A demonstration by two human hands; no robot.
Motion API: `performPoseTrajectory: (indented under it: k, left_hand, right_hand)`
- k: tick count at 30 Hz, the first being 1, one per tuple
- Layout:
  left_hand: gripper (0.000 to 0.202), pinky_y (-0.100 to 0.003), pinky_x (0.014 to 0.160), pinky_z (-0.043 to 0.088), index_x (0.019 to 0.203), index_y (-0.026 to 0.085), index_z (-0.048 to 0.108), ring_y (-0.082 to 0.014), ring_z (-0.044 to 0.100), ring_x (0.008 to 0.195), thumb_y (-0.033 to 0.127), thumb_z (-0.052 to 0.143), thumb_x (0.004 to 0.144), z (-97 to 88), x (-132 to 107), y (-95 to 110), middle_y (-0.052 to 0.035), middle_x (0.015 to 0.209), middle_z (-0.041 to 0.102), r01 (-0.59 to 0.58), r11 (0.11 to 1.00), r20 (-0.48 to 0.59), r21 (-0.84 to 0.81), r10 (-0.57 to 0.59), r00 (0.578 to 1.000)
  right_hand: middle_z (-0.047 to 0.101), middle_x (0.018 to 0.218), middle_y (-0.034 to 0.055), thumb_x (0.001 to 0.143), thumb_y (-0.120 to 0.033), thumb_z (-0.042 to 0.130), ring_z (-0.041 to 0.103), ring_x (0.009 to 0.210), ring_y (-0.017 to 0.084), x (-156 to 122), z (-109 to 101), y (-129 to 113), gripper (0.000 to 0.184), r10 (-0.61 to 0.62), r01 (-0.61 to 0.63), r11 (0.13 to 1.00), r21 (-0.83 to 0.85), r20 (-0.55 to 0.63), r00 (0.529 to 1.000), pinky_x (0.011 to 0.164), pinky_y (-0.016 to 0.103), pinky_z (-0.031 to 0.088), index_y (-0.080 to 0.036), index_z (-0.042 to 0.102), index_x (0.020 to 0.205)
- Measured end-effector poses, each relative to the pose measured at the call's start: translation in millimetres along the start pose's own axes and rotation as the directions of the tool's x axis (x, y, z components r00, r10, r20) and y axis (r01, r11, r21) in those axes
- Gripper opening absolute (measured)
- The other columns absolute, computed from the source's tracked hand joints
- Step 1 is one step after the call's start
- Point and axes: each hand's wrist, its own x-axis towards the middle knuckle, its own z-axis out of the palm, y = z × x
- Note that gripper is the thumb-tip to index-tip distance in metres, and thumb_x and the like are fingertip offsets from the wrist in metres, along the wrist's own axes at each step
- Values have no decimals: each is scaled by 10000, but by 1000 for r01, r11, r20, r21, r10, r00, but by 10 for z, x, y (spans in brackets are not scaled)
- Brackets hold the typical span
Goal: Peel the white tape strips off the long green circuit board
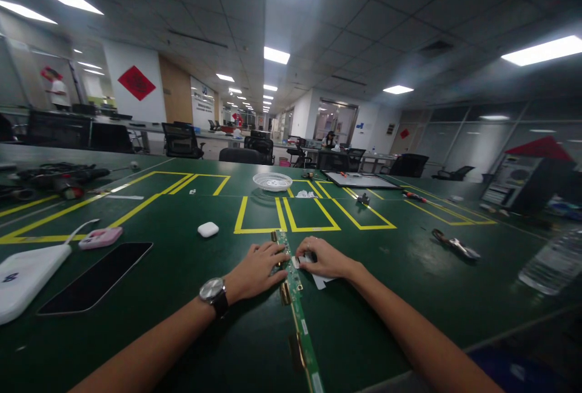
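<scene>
A long, narrow green circuit board lies on the green tabletop, running from between my hands toward me. Copper-coloured flexible tabs stick out along its left edge. My left hand, with a wristwatch on the wrist, holds the board's far part, fingers and thumb on its left side. Opposite it, my right hand has its fingers closed in a pinch at the board's right edge, on a small whitish flat piece. More of a white flat strip shows beneath that palm; whether the two join is hidden.
A phone, white power bank, pink case and white earbud case lie left. A white basket stands ahead. To the right are a metal tool and a clear bottle. Yellow tape marks the table.
</scene>
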Motion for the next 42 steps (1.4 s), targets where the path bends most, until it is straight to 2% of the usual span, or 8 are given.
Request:
performPoseTrajectory:
  k: [8,13,20,25,28,31,33,42]
  left_hand:
    - [370,-494,1003,360,1286,308,576,-312,447,1286,481,494,969,0,-5,12,-72,1392,533,12,1000,-12,1,-12,1000]
    - [388,-515,1031,360,1308,302,556,-311,435,1317,476,513,963,26,2,-32,-78,1420,511,45,997,-13,-56,-46,999]
    - [297,-442,1089,372,1223,216,583,-244,484,1276,329,415,1005,8,44,-177,-84,1335,564,123,964,-291,-237,-192,937]
    - [279,-460,1092,377,1174,203,600,-245,512,1232,310,409,999,-7,26,-309,-87,1285,589,106,968,-382,-227,-189,905]
    - [286,-457,1085,387,1164,204,604,-241,520,1223,320,394,1008,0,13,-372,-87,1278,595,106,969,-392,-223,-189,901]
    - [274,-460,1086,385,1166,209,606,-243,521,1223,310,409,1006,7,7,-382,-81,1272,601,100,978,-374,-183,-163,913]
    - [257,-468,1080,385,1163,212,609,-249,517,1226,299,428,1002,7,3,-357,-77,1268,602,91,986,-346,-137,-133,929]
    - [228,-425,993,434,1179,222,588,-242,534,1182,277,459,999,-5,-27,-255,-63,1252,593,55,998,-191,-10,-56,980]
  right_hand:
    - [670,963,38,794,-243,693,601,813,153,-19,18,-1,200,95,-95,995,41,-7,995,740,255,465,-181,696,984]
    - [682,1060,59,822,-237,688,606,1012,195,-28,-27,-72,238,-14,17,999,48,-66,998,917,325,454,-192,690,1056]
    - [623,1323,27,889,-86,480,535,1239,171,79,-24,-201,432,-204,202,979,38,82,976,1091,341,353,-263,652,1243]
    - [606,1348,54,937,-182,417,516,1254,217,-1,-155,239,428,115,-109,970,-217,19,993,1092,398,336,-246,617,1311]
    - [603,1333,70,998,-332,326,506,1235,253,-166,-270,568,430,431,-432,835,-342,-84,899,1057,433,346,-265,627,1298]
    - [592,1308,104,1004,-423,279,498,1223,278,-304,-335,753,481,624,-617,690,-378,-121,772,1015,435,372,-259,608,1314]
    - [564,1323,126,993,-489,273,481,1235,300,-349,-344,786,524,666,-662,653,-368,-137,733,997,455,378,-244,573,1346]
    - [378,1497,148,921,-632,355,337,1369,342,-395,-340,789,695,692,-672,669,-317,-66,719,1096,508,259,-219,406,1477]
